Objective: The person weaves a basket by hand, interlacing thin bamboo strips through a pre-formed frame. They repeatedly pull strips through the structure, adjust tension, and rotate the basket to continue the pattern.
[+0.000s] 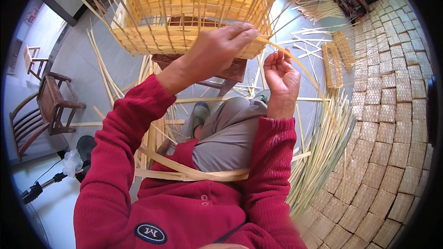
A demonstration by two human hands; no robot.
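Note:
A box-shaped basket (152, 40) of woven yellow bamboo strips, with long upright stakes, rests on a dark wooden stool (230, 71) in front of me. My left hand (219, 46) reaches to its near right corner. Thumb and fingers there are pinched on a thin bamboo strip (302, 67), which bends away to the right and down. Beside that strip, my right hand (282, 80) is raised palm toward me, its fingers loosely curled and apart. The strip passes at its fingertips, and the palm holds nothing. Several wider bamboo strips (198, 174) lie across my lap.
A bundle of split bamboo (318, 157) lies by my right leg. Stacked woven blocks (383, 124) form a wall at the right, with two small woven pieces (332, 64) before it. Loose strips litter the floor. A wooden chair (55, 101) stands at the left.

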